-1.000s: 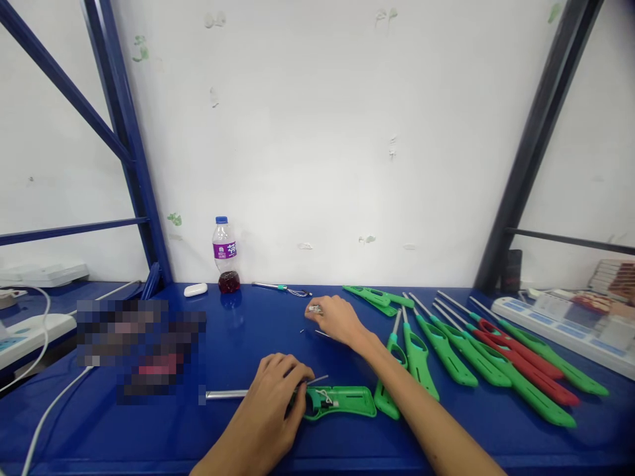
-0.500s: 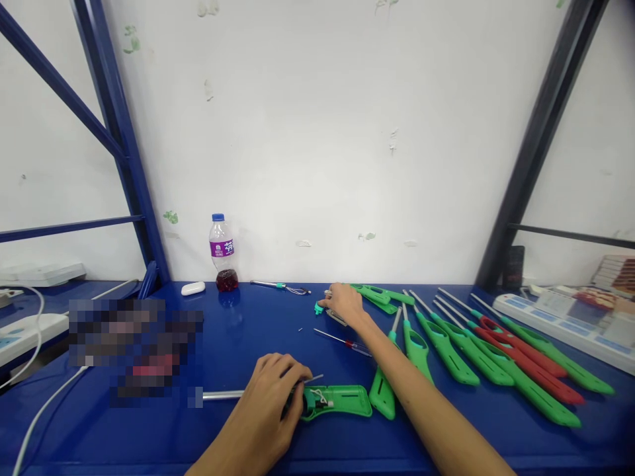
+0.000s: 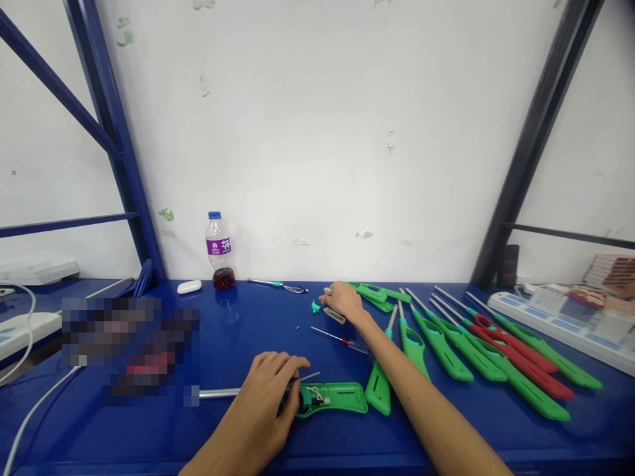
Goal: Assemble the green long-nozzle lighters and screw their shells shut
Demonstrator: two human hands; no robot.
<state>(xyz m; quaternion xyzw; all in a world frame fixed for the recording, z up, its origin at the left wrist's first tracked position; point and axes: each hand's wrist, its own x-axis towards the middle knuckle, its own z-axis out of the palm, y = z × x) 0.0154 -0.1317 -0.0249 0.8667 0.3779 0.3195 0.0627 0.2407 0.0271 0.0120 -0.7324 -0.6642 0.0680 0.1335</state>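
Green lighter point(image 3: 344, 398), shell open, lying front-center on the counter point(image 3: 258, 324) — middle hidden under the left grip point(image 3: 268, 393), draped over it, can't tell if clamped. Right grip point(image 3: 344, 301) narrow, beside a metal piece point(image 3: 335, 316); fingertip contents unclear — too small. Pixelated patch point(image 3: 133, 344) at left unreadable.

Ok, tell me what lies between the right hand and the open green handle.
The head view shows a small pale part close by the right hand, then a screwdriver nearer the open green handle.
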